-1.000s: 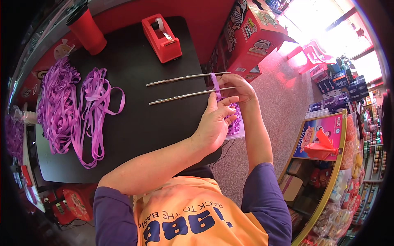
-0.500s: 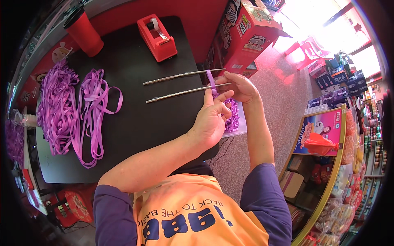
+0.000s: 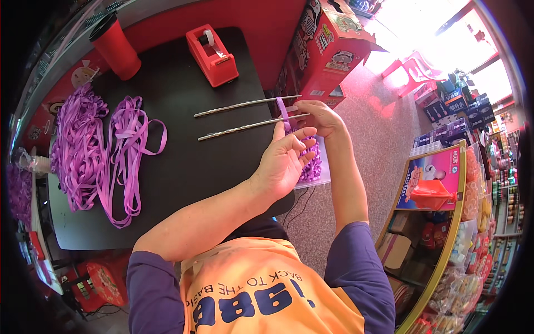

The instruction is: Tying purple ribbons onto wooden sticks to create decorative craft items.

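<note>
A purple ribbon (image 3: 284, 110) is looped over two twisted metal rods (image 3: 245, 115) that lie side by side across the black table (image 3: 178, 167), their right ends jutting past its right edge. The right hand (image 3: 318, 116) pinches the ribbon and the rod ends there, fingers closed on them. The left hand (image 3: 286, 162) sits just near of the rods, fingers loosely curled with the forefinger raised to the ribbon by the near rod; whether it grips anything cannot be told. Beneath the left hand, at the table's right edge, a cluster of finished purple bows (image 3: 312, 164) rests on a pale tray (image 3: 321, 177), partly hidden by the fingers.

Far of the rods stands a red tape dispenser (image 3: 212, 54), well apart from them. On the left half of the table lies a heap of loose purple ribbon (image 3: 83, 147), with long loops (image 3: 130, 153) trailing towards the near edge. A red cup (image 3: 114, 45) stands at the far left corner. To the right of the table, on the far side, sits a red printed carton (image 3: 328, 47). Farther right, a curved shop rack (image 3: 445, 222) holds packaged goods, and a red plastic chair (image 3: 414, 67) stands in bright light by the doorway.
</note>
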Demonstrator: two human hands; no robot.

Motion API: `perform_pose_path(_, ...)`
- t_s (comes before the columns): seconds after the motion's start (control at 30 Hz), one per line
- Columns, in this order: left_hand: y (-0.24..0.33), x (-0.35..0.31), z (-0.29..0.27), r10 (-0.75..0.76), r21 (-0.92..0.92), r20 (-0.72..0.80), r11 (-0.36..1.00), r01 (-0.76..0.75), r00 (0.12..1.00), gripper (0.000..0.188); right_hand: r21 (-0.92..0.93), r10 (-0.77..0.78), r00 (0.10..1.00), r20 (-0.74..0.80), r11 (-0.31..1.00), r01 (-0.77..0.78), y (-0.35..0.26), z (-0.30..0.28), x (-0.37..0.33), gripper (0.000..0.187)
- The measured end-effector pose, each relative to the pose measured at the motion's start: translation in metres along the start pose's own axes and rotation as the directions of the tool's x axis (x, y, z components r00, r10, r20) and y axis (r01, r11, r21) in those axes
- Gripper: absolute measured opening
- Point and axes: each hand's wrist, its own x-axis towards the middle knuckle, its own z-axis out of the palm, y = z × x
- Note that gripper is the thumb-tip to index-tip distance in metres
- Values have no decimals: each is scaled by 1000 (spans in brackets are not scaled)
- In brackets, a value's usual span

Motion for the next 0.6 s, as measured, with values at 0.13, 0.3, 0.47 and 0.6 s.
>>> perform_pose_path(0.13, -1, -1, -3, -6, -53, 36, 999, 8, 999, 60, 69, 24, 1000, -4, 997, -24, 14, 8, 1, 19)
perform_pose_path(0.3, 2, -2, -2, 1, -56, 29, 998, 1, 1000, 57, 90, 13, 1000, -12, 996, -12, 7, 9, -4, 19)
perform_pose_path(0.47, 0, 0, -3, -1, -43, 24, 999, 2, 1000, 57, 139, 8, 999, 40, 990, -14, 1, 0, -7, 23)
perform_pose_path(0.6, 1, 0, -2, 2, -50, 36, 999, -1, 999, 56, -70, -75, 997, -28, 995, 73, -1, 5, -8, 21)
